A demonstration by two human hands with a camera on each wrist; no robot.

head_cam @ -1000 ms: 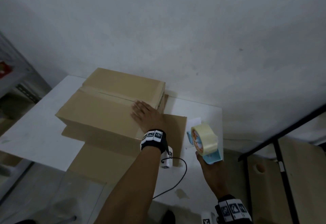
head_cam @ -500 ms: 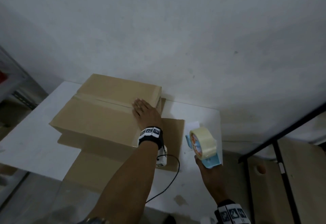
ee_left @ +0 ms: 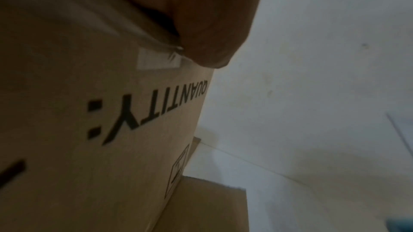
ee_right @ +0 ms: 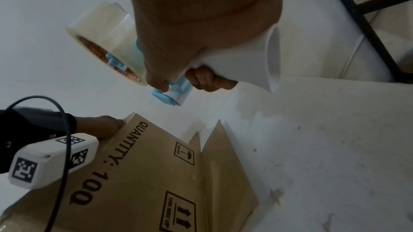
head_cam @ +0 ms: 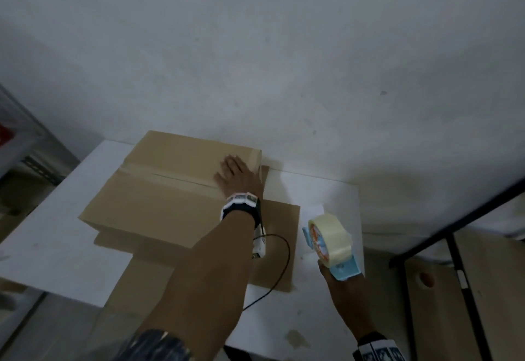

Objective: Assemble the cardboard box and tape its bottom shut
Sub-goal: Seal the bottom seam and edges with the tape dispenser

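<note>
My left hand point(head_cam: 238, 173) has slid flat along the taped seam to the cardboard box point(head_cam: 159, 190)'s right end on the bench point(head_cam: 56, 235); my right hand point(head_cam: 345, 284) grips the tape dispenser point(head_cam: 331, 242) clear beside it, so sealing looks nearly done.

one cardboard box point(head_cam: 159, 187), one tape dispenser point(head_cam: 332, 244) with one roll, two hands, one white table point(head_cam: 56, 235).

I see a pale wall point(head_cam: 284, 47), scuffed and speckled, filling the upper view under dim, greyish light. A white tabletop point(head_cam: 51, 232) butts against it. To the right stands a black frame point(head_cam: 460, 218) with wooden boards point(head_cam: 497, 289) behind it. At far left there is a grey metal rack point(head_cam: 25, 147). The floor point(head_cam: 56, 332) below is grey.
</note>
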